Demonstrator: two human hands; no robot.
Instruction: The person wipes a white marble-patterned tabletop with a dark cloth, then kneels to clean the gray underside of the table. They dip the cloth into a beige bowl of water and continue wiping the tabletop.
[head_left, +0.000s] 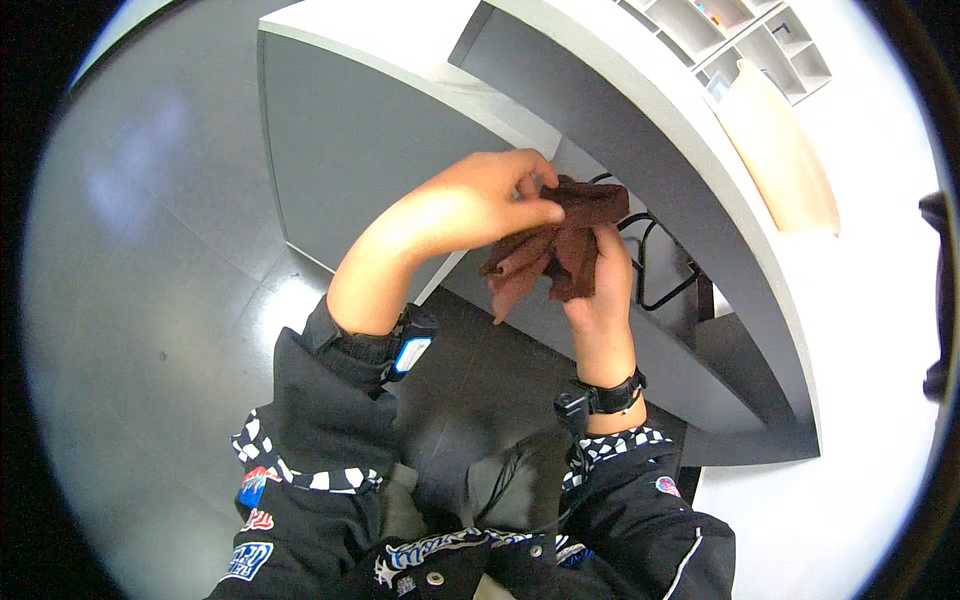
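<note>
A crumpled dark brown cloth is bunched between my two hands, with loose folds hanging down to the left. My left hand comes in from the left, its thumb and fingers on the cloth's upper left edge. From below, my right hand supports the cloth's right side; part of its fingers is hidden behind the fabric. Both wrists wear black straps with small devices.
Beyond the cloth runs a desk with a curved-looking white top and grey panel. A grey cabinet stands to the left. Black cables hang under the desk. A beige object and white shelving are at upper right.
</note>
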